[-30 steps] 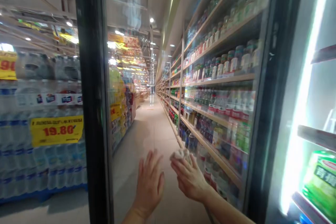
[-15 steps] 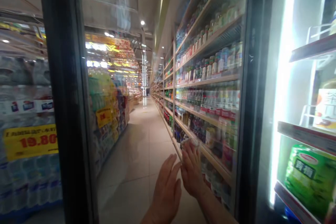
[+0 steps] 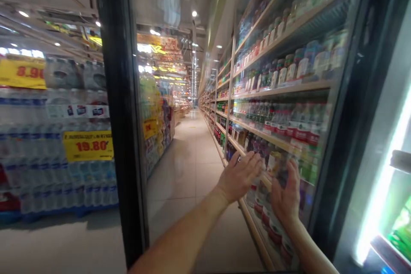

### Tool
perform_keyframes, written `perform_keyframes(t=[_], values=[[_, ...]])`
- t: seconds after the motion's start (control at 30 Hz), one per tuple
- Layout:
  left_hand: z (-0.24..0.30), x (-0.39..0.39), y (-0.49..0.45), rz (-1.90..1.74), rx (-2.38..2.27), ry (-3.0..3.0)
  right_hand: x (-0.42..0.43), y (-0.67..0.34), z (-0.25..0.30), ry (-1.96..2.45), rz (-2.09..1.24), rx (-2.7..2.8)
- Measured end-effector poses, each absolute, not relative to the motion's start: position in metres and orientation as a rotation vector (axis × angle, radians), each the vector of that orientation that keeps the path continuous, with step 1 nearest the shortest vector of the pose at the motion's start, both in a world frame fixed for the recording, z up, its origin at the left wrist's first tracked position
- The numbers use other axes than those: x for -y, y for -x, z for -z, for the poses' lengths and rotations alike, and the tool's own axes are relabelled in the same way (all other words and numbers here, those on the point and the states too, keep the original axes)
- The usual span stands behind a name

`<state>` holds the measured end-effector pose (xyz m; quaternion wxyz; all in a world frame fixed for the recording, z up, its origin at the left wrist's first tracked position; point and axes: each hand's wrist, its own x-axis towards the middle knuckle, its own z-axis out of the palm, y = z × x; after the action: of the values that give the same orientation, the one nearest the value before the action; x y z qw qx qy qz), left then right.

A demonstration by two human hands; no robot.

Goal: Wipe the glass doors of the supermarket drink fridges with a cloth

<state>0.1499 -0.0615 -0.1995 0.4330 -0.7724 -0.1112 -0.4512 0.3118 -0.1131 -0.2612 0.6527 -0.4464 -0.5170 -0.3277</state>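
The person stands close to a big glass door (image 3: 183,107); it has a thick black frame (image 3: 122,137) on each side; the door is right in front of the person, and both hands are up at its lower right part.

The left hand (image 3: 239,175) is wide open; the fingers are straight and close together and point to the right and a bit up; the hand looks flat on the glass; the left arm (image 3: 186,239) is bare and comes up long and nearly straight from the bottom of the view.

The right hand (image 3: 285,197) is just beside it, lower and to the right; the two hands are near but apart; its back faces the person; the fingers are open and point up; the picture does not show if anything is under the palm; the right arm (image 3: 308,252) is bent and comes up from the bottom right corner.

Through the glass there are long shelves (image 3: 282,90) full of bottles on the right; a shiny floor (image 3: 189,158) runs far down the middle; packs of water (image 3: 48,180) with a yellow price sign (image 3: 88,146) stand on the left; a bright light strip (image 3: 382,192) glows at the far right.
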Motion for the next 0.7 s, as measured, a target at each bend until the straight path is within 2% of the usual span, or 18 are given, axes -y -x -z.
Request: perform_keyframes(t=[0.07,0.2,0.27,0.43,0.5,0.57,0.63,0.7], values=[[0.165,0.054,-0.101,1.112,0.280,1.812,0.112,-0.317,0.272,1.061,0.793,1.180],[0.114,0.039,-0.019,1.427,0.515,1.510,0.111,-0.316,0.289,1.126,0.832,1.206],[0.128,0.040,-0.009,1.300,0.416,1.658,0.109,-0.313,0.292,1.159,0.837,1.207],[0.218,0.052,-0.025,0.802,0.030,2.037,0.109,-0.315,0.292,1.179,0.871,1.243],[0.222,0.049,-0.019,0.705,0.006,2.090,0.110,-0.319,0.293,1.189,0.892,1.279],[0.205,0.041,-0.001,0.788,0.178,2.027,0.110,-0.321,0.294,1.198,0.902,1.288],[0.190,0.033,0.020,1.016,0.446,1.832,0.109,-0.321,0.295,1.204,0.902,1.273],[0.199,0.031,0.035,1.168,0.598,1.700,0.108,-0.319,0.295,1.200,0.900,1.244]])
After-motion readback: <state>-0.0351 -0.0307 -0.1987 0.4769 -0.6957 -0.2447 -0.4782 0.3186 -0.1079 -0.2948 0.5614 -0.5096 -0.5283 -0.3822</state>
